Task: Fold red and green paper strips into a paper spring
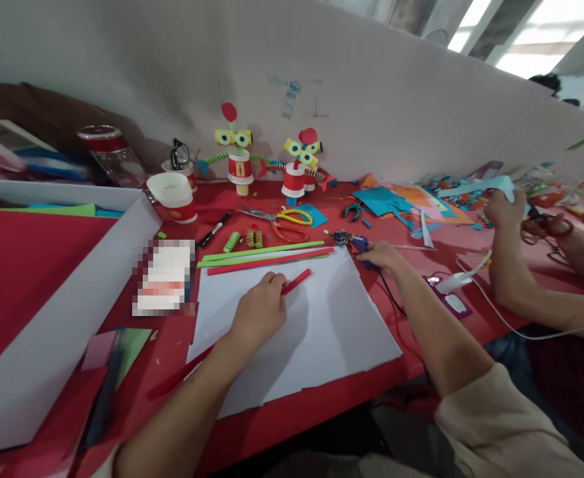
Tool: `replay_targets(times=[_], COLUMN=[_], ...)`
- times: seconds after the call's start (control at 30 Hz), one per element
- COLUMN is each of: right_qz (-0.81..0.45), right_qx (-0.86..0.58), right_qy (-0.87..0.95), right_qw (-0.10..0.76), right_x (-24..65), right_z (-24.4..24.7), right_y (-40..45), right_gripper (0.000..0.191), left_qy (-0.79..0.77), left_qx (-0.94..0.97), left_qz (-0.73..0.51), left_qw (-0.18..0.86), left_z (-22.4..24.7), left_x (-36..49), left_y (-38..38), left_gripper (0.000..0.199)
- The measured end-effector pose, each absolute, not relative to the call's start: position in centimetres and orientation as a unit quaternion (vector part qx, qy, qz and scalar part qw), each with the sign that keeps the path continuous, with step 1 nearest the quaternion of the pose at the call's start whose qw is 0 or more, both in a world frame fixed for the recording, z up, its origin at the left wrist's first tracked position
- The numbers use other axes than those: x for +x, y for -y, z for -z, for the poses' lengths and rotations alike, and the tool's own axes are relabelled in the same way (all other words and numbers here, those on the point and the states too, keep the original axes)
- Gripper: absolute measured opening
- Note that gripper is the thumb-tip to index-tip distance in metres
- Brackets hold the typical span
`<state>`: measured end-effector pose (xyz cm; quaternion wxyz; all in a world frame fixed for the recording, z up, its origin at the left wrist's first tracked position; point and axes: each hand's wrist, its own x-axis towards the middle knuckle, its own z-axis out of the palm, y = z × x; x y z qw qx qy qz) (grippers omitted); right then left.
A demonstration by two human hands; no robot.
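My left hand (pixel 259 312) has its fingers closed on a red paper strip (pixel 296 282) over the white sheets (pixel 342 332); the strip's other end shows beyond my forearm at lower left. At the sheets' top right corner, my right hand (pixel 379 257) is closed around a blue glue gun (pixel 359 245) with a black cord. Green strips (pixel 267 249) and another red strip (pixel 272 261) lie along the sheets' top edge. Small folded green springs (pixel 232 241) rest just behind them.
Behind are scissors (pixel 267 214), a black marker (pixel 214 230), paper cups (pixel 172 192), cup figures (pixel 241 169) and coloured paper (pixel 386 200). A white box (pixel 137 219) stands left. At right, a person's hands (pixel 506 212) hold light blue paper near a power strip (pixel 451 302).
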<state>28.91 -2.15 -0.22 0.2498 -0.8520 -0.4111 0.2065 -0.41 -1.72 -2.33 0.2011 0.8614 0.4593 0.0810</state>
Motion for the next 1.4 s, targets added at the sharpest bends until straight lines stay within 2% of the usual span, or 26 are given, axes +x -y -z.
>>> replay_targets(times=[0.1, 0.27, 0.33, 0.47, 0.63, 0.97, 1.17, 1.4], right_qz=[-0.198, -0.194, -0.228, -0.218, -0.196, -0.25, -0.239, -0.204], right_qx=[-0.867, -0.848, -0.803, -0.762, -0.747, -0.757, -0.755, -0.789], right_qy=[0.386, 0.403, 0.435, 0.502, 0.51, 0.515, 0.529, 0.523], right_qw=[0.247, 0.285, 0.338, 0.347, 0.379, 0.315, 0.305, 0.25], right_x=[28.5, 25.1, 23.0, 19.8, 17.9, 16.4, 16.0, 16.6], right_z=[0.2, -1.2, -1.7, -2.0, -0.7, 0.9, 1.3, 0.8], right_y=[1.6, 2.8, 4.4, 8.8, 12.4, 12.1, 11.6, 11.1], right_gripper=[0.006, 0.029, 0.033, 0.025, 0.036, 0.032, 0.033, 0.038], left_qy=[-0.461, -0.47, -0.468, -0.467, -0.466, -0.481, -0.476, -0.476], left_qx=[0.856, 0.852, 0.854, 0.855, 0.853, 0.844, 0.847, 0.844], left_qz=[-0.086, -0.088, -0.084, -0.075, -0.073, -0.087, -0.089, -0.094], left_qw=[0.216, 0.214, 0.212, 0.216, 0.225, 0.22, 0.218, 0.23], left_z=[2.1, 2.0, 2.0, 2.0, 2.0, 2.2, 2.3, 2.4], left_x=[-0.5, -0.4, -0.4, -0.5, -0.5, -0.2, -0.2, -0.3], left_y=[1.7, 1.8, 1.8, 1.7, 1.6, 1.6, 1.4, 1.5], left_gripper=[0.025, 0.024, 0.025, 0.027, 0.028, 0.029, 0.029, 0.025])
